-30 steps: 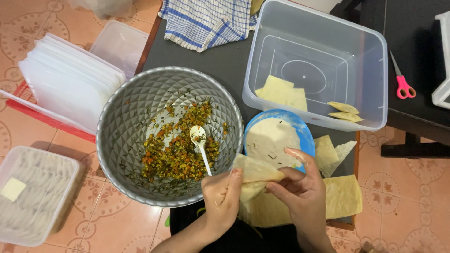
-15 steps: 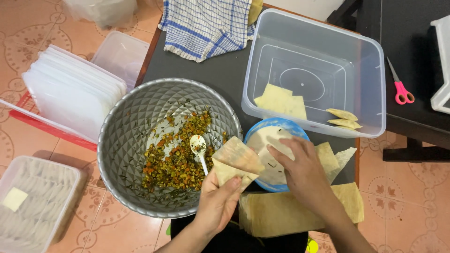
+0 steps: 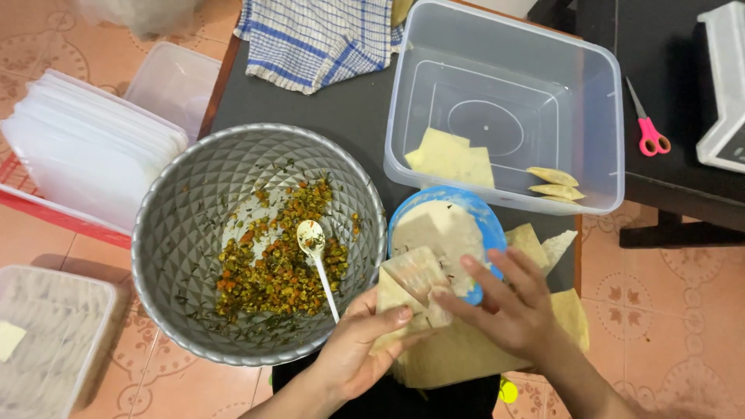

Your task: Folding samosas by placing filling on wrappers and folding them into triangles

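My left hand [image 3: 353,349] holds a folded pale pastry wrapper [image 3: 407,291] at the bottom centre, thumb pressed on it. My right hand [image 3: 508,306] has its fingers spread, fingertips on the same wrapper's right side. Left of them stands a large grey metal bowl [image 3: 186,202] with chopped green and orange filling [image 3: 275,264] and a white spoon [image 3: 317,260] resting in it. Behind my hands a blue bowl [image 3: 481,217] holds white paste. A stack of wrappers [image 3: 458,357] lies beneath my hands.
A clear plastic tub [image 3: 597,116] at the back right holds flat wrappers [image 3: 450,159] and folded pieces [image 3: 552,182]. Pink scissors [image 3: 648,132] lie on the right table. A checked cloth [image 3: 318,39] lies at the back. White lids [image 3: 85,147] and trays sit left on the floor.
My right hand has come back from the blue bowl onto the wrapper. The wrapper has been folded further and sits lower, over the wrapper stack.
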